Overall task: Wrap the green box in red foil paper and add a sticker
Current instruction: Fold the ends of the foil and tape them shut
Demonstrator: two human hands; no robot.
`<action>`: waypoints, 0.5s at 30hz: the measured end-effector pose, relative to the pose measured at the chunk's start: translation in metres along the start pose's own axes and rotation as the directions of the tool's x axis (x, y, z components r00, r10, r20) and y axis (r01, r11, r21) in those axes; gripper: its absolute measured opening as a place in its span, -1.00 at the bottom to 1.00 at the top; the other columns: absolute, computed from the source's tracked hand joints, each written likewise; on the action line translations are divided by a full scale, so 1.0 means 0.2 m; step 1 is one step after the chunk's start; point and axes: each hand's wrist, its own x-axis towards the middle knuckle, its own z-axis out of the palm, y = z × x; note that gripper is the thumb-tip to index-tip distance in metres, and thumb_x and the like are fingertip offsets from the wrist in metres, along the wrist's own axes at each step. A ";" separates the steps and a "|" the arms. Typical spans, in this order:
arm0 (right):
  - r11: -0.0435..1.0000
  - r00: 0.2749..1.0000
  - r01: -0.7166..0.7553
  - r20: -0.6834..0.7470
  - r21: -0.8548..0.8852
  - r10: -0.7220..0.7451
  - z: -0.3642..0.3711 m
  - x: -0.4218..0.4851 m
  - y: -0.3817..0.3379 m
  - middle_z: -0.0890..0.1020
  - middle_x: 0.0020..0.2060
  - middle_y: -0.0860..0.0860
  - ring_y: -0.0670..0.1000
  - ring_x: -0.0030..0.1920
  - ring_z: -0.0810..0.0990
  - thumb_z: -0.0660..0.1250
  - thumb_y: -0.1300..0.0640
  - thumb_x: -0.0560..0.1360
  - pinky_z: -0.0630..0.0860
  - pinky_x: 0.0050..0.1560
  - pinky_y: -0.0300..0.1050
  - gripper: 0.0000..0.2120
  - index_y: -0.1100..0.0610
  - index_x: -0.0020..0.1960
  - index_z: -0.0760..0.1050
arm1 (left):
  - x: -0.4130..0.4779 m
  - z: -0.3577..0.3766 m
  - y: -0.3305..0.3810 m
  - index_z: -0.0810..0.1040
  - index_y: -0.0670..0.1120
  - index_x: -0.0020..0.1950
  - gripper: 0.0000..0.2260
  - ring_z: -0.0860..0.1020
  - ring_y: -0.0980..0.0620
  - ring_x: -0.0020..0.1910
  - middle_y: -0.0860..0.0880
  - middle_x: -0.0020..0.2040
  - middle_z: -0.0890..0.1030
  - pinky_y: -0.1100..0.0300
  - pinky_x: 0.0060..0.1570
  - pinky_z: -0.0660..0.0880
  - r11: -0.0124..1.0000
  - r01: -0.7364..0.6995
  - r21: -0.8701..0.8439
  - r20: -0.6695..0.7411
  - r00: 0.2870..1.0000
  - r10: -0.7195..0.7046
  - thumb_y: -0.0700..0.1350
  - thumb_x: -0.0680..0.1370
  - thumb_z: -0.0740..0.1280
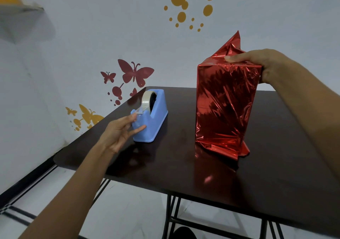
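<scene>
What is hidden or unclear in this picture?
Head view:
- Green box: fully covered by the foil.
- Right hand: fingers hidden behind the foil.
- Tape end: transparent, so whether the left hand pinches it is unclear.
- Sticker: none in view.
</scene>
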 end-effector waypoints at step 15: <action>0.992 0.999 0.019 0.036 0.124 -0.024 0.02 -0.01 0.02 0.57 -0.60 0.02 -0.09 -0.63 0.52 0.46 0.30 0.36 0.42 -0.64 -0.30 -0.87 0.25 -0.22 0.50 | -0.24 0.08 -0.05 0.62 -0.20 -0.06 -0.72 0.57 -0.13 0.13 -0.13 0.09 0.61 -0.01 0.02 0.57 0.971 -0.132 0.201 -0.248 0.952 0.181 -0.11 0.29 0.47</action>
